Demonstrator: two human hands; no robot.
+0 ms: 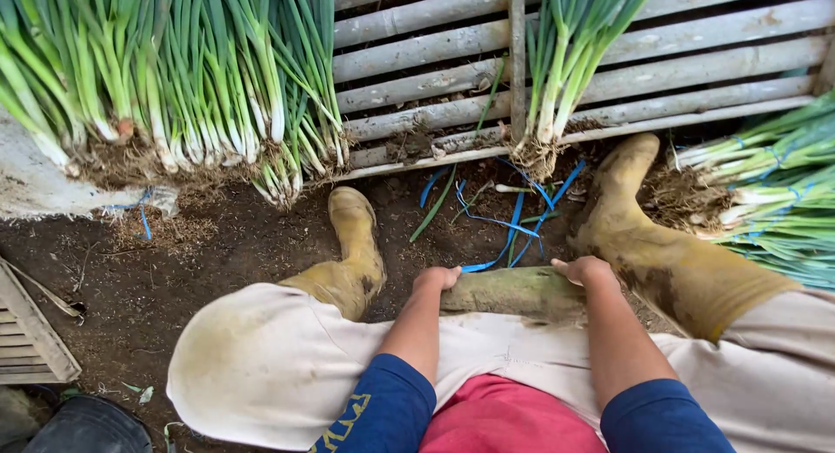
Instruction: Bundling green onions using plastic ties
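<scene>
Left hand (437, 278) and right hand (581, 269) curled shut, gripping opposite ends of a muddy wooden seat (513, 291); blue ties (509, 227) just beyond, near a spring onion bunch (565, 53).

A log (513, 292) is gripped at its ends between left hand (437, 278) and right hand (581, 269). Strings (509, 223) are scattered beyond it, between the boots (352, 244). Onions (174, 88) are leaned far left.

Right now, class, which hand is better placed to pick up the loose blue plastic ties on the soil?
Probably the right hand: the blue plastic ties lie slightly nearer it than the left hand.
</scene>
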